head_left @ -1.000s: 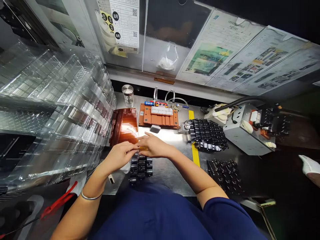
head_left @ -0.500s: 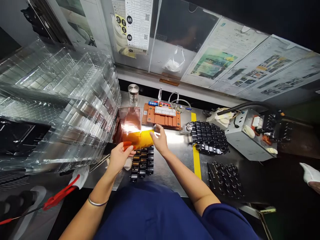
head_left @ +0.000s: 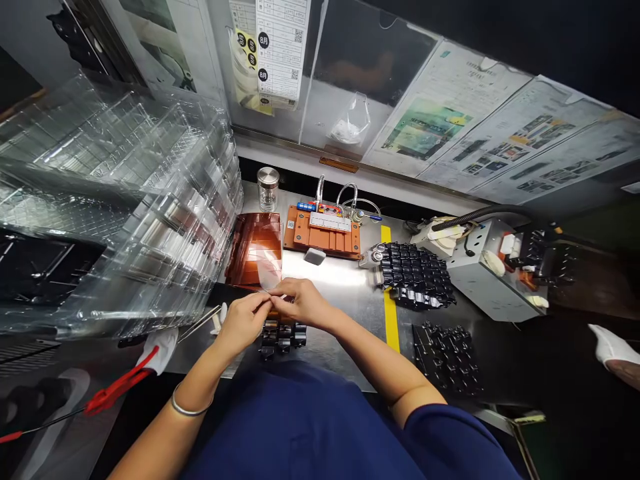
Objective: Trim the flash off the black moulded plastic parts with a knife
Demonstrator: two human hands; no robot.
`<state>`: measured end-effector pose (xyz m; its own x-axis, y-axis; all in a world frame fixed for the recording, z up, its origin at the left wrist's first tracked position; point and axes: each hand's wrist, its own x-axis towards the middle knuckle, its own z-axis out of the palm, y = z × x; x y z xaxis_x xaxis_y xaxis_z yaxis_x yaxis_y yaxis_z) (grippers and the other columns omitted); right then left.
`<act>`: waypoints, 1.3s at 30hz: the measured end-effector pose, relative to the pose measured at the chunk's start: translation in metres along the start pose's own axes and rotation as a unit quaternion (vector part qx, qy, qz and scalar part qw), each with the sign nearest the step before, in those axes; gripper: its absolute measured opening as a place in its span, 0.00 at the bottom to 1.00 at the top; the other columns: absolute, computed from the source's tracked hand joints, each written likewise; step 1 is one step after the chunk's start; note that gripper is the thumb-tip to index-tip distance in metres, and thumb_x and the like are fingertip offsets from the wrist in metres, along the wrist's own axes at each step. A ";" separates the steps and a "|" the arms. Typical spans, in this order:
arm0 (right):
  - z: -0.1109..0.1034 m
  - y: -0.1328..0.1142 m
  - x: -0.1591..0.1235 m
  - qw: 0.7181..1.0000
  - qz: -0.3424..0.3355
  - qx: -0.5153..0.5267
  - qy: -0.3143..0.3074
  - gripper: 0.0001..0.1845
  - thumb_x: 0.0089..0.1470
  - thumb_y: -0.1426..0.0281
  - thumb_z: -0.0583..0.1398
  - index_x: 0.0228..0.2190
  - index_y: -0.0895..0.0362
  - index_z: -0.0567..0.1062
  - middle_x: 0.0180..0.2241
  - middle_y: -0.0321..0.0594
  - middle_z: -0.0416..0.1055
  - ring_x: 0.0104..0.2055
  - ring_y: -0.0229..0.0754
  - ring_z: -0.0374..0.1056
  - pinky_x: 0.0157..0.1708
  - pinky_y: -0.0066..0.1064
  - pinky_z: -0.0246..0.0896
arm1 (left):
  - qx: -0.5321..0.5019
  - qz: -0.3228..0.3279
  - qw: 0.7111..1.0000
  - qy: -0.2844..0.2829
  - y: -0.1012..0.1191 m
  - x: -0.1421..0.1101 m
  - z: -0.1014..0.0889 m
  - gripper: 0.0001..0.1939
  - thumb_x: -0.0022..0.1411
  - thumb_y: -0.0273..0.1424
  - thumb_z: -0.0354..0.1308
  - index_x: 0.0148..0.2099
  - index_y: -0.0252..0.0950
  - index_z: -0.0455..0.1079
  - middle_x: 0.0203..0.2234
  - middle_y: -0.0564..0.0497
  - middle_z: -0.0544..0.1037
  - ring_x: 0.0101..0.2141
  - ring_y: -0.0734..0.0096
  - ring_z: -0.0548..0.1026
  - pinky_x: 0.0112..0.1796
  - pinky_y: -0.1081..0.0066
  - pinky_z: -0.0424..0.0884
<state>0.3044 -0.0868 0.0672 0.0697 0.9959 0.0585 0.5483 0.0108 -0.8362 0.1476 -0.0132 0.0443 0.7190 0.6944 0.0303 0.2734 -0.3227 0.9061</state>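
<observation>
My left hand [head_left: 246,321] and my right hand [head_left: 303,303] meet at the fingertips, both pinched closed on a thin clear film [head_left: 271,272] that rises above them. Which fingers hold which edge is hidden. Just beyond the hands lies a stack of glossy amber sheets [head_left: 249,248]. Below the fingers, rows of black curved plastic parts [head_left: 283,339] rest on the bench, partly covered by the hands. A small grey block [head_left: 315,256] lies in front of an orange fixture [head_left: 327,239] with a white perforated bar.
Clear plastic trays [head_left: 165,220] are piled high at left, near red-handled pliers [head_left: 107,397]. A glass jar [head_left: 268,193] stands at the back. To the right are more black parts [head_left: 415,270], yellow tape [head_left: 391,320] and a grey metal machine [head_left: 493,273].
My hands have come together from holding a yellow-orange sheet stretched between them. My right hand has moved down and left, uncovering the grey block. The amber stack now shows more fully.
</observation>
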 end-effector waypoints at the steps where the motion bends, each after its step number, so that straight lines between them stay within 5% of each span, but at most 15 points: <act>1: -0.002 -0.001 0.000 1.000 0.006 0.000 -0.006 0.10 0.53 0.77 0.59 0.34 0.59 0.81 0.31 0.41 0.78 0.32 0.36 0.71 0.34 0.25 0.65 | 0.001 0.004 1.000 0.001 0.000 0.000 0.001 0.11 0.57 0.33 0.54 0.33 0.37 0.77 0.30 0.46 0.82 0.31 0.63 0.79 0.36 0.67 0.73; 16: -0.021 0.002 0.008 0.992 -0.004 0.090 -0.084 0.08 0.53 0.73 0.60 0.32 0.59 0.82 0.30 0.40 0.78 0.33 0.37 0.71 0.36 0.27 0.64 | -0.037 -0.013 0.999 -0.006 0.003 -0.001 0.001 0.11 0.58 0.33 0.56 0.35 0.39 0.80 0.30 0.47 0.83 0.31 0.62 0.79 0.35 0.67 0.74; 21: -0.023 0.001 0.013 0.986 0.070 0.127 -0.083 0.03 0.47 0.72 0.65 0.26 0.58 0.81 0.25 0.36 0.77 0.28 0.36 0.70 0.32 0.26 0.63 | -0.074 -0.041 0.996 -0.008 0.005 -0.002 0.003 0.09 0.54 0.33 0.59 0.34 0.41 0.81 0.29 0.48 0.83 0.31 0.62 0.79 0.38 0.66 0.74; 27: -0.024 0.030 0.012 0.968 0.183 0.153 0.081 0.04 0.41 0.72 0.63 0.19 0.59 0.77 0.19 0.33 0.72 0.22 0.34 0.67 0.26 0.25 0.62 | -0.108 -0.173 0.977 0.063 -0.022 0.017 0.004 0.11 0.53 0.38 0.63 0.35 0.37 0.79 0.32 0.48 0.81 0.33 0.62 0.78 0.37 0.64 0.75; 33: -0.067 0.086 -0.043 0.896 0.270 0.107 0.337 0.19 0.46 0.55 0.56 0.22 0.59 0.72 0.20 0.38 0.70 0.24 0.38 0.68 0.23 0.30 0.66 | -0.122 -0.364 0.908 0.168 -0.083 0.067 0.003 0.18 0.65 0.37 0.56 0.54 0.35 0.66 0.48 0.45 0.73 0.43 0.63 0.75 0.41 0.58 0.74; 36: -0.084 0.098 -0.076 0.876 0.281 0.076 0.385 0.22 0.47 0.51 0.55 0.23 0.59 0.72 0.20 0.39 0.70 0.24 0.39 0.69 0.23 0.31 0.68 | -0.104 -0.406 0.887 0.194 -0.102 0.083 0.012 0.19 0.64 0.36 0.56 0.55 0.35 0.66 0.50 0.44 0.72 0.45 0.61 0.74 0.43 0.56 0.73; 39: -0.090 0.100 -0.098 0.884 0.277 0.044 0.374 0.19 0.47 0.54 0.59 0.23 0.59 0.74 0.21 0.40 0.72 0.24 0.40 0.69 0.25 0.32 0.68 | -0.056 -0.416 0.883 0.209 -0.108 0.089 0.018 0.18 0.64 0.36 0.56 0.55 0.35 0.66 0.50 0.44 0.72 0.44 0.62 0.74 0.43 0.56 0.74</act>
<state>0.4270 -0.1915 0.0271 0.8562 0.5135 -0.0560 0.1936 -0.4196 -0.8868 0.1937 0.0715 -0.0584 -0.0058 0.8452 -0.5345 0.5139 0.4610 0.7234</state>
